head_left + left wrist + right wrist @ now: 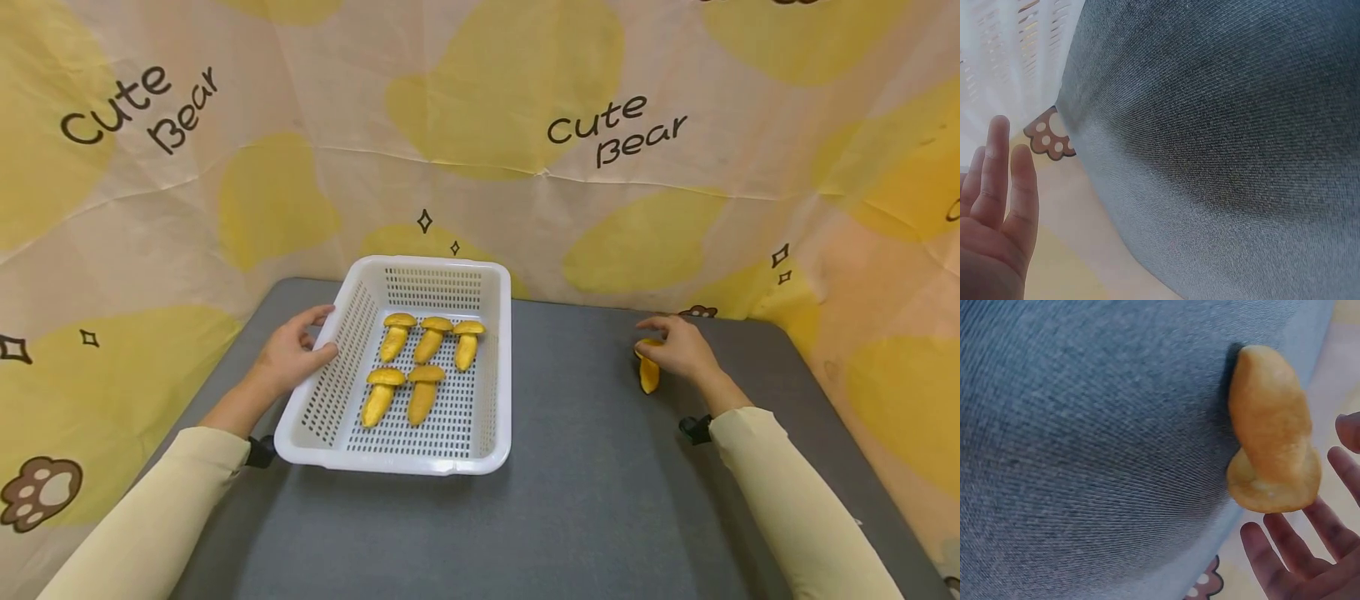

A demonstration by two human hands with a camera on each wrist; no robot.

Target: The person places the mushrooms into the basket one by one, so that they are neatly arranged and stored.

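A yellow toy mushroom (649,373) lies on the grey table at the right. My right hand (678,348) is over its cap end. In the right wrist view the fingers (1288,550) are spread beside the mushroom (1272,425), not curled round it; whether a fingertip touches the cap I cannot tell. At the left, my left hand (288,354) is at the side of a white plastic basket (498,392), thumb and fingers apart. Several similar yellow mushrooms (423,396) lie in two rows inside the basket. The left wrist view shows the left fingers (996,169) straight near the basket's wall.
The grey table (577,500) extends around the basket and toward the front. A yellow and cream cloth (480,108) printed with "Cute Bear" hangs behind and at both sides. Dark wrist straps (696,429) show by the sleeves.
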